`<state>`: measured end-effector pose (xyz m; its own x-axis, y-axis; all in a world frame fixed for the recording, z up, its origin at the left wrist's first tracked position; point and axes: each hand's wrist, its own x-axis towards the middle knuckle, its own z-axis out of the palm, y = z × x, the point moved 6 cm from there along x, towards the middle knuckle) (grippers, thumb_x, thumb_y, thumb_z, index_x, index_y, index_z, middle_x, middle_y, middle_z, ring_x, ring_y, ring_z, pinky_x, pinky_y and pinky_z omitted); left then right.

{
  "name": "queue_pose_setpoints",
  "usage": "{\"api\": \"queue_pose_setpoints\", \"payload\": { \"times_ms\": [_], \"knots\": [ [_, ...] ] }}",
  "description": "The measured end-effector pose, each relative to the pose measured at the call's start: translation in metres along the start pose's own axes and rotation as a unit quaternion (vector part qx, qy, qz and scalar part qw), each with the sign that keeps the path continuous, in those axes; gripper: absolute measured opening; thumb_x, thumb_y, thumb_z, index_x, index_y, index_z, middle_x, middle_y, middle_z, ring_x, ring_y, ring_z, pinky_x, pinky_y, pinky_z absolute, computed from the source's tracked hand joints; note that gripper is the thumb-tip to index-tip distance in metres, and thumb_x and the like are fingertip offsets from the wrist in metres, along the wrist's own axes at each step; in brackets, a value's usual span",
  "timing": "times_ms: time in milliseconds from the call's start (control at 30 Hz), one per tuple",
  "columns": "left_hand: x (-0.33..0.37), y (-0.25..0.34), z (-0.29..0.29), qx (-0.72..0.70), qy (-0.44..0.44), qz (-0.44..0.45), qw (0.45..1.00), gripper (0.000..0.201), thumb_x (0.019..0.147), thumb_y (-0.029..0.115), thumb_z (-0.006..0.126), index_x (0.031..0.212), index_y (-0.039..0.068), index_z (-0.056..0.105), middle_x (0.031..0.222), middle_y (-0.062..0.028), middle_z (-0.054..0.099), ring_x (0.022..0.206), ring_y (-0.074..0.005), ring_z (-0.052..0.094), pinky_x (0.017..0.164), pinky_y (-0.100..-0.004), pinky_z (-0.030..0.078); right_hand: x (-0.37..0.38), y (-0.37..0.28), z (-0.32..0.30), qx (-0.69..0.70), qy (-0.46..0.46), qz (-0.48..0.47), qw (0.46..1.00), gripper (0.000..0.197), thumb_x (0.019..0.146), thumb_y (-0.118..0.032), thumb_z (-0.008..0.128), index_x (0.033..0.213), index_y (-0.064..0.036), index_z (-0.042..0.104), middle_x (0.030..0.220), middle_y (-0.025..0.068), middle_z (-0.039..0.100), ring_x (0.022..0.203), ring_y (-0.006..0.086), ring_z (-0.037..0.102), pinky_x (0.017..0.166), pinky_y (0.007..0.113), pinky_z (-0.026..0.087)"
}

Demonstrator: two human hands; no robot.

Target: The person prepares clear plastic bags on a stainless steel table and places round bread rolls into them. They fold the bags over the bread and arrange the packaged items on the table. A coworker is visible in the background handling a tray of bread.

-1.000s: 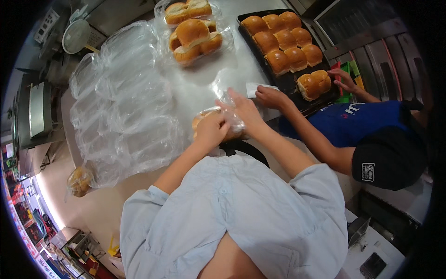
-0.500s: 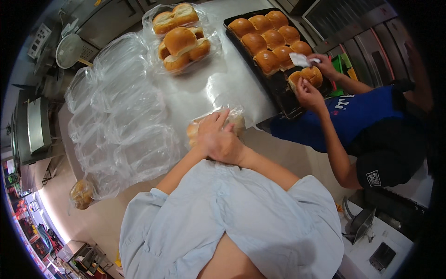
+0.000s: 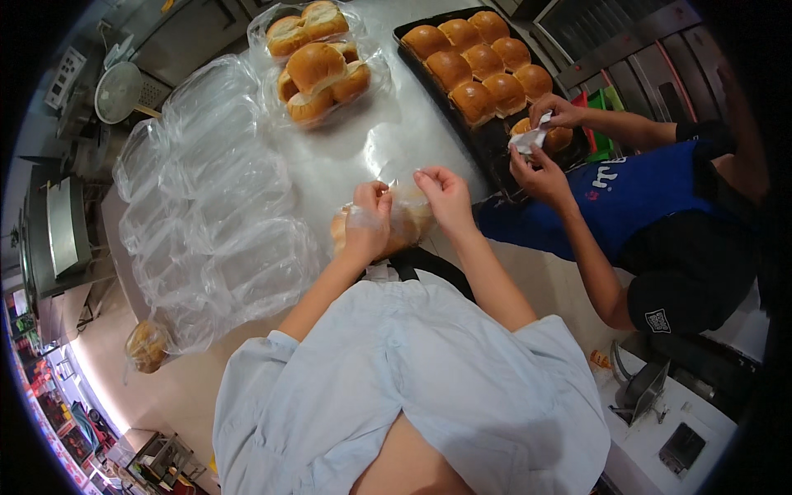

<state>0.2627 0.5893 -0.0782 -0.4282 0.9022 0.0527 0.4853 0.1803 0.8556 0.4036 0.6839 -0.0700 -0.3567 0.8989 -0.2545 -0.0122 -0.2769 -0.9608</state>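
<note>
At the table's near edge, a clear plastic bag [image 3: 404,224] with pale golden bread inside lies between my hands. My left hand [image 3: 369,221] has its fingers curled closed on the film at the bag's left side. At the upper right of the bag, my right hand [image 3: 450,200] holds thumb and forefinger together in a pinch at the edge of the film. Some of the bread is hidden behind my left hand and the shiny plastic.
Filled clear bags [image 3: 305,92] hold golden buns at the back. Several flattened clear bags [image 3: 219,206] overlap on the left. A black tray [image 3: 487,136] of buns stands at the right, where a co-worker in a blue apron [image 3: 606,194] holds white paper [image 3: 530,138]. A bagged bun [image 3: 147,346] sits at the left corner.
My hands, overlapped on top of the bag before, have come apart to its left and upper right. The co-worker's hands have come together on the white paper.
</note>
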Motion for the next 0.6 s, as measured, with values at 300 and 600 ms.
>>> {"api": "queue_pose_setpoints", "payload": {
  "times_ms": [300,600],
  "knots": [
    [0.027,-0.016,0.01,-0.094,-0.264,-0.056,0.958,0.049,0.103,0.042,0.038,0.093,0.004,0.067,0.078,-0.0137,0.062,0.077,-0.0191,0.058,0.074,-0.0334,0.047,-0.099,0.03,0.03,-0.205,-0.271,0.08,0.937,0.013,0.084,-0.013,0.072,0.085,-0.0007,0.07,0.075,0.0043,0.069,0.068,0.0093,0.061,0.064,0.027,0.049],
    [0.007,0.043,-0.015,0.187,-0.203,0.292,0.916,0.009,0.063,0.015,0.07,0.071,0.012,0.067,0.077,-0.0027,0.066,0.076,-0.025,0.062,0.072,-0.0361,0.048,-0.043,0.015,0.015,-0.056,-0.169,0.008,0.984,0.018,0.085,-0.016,0.07,0.097,-0.002,0.069,0.085,0.0043,0.07,0.077,0.0108,0.062,0.073,0.027,0.051]
  ]
}}
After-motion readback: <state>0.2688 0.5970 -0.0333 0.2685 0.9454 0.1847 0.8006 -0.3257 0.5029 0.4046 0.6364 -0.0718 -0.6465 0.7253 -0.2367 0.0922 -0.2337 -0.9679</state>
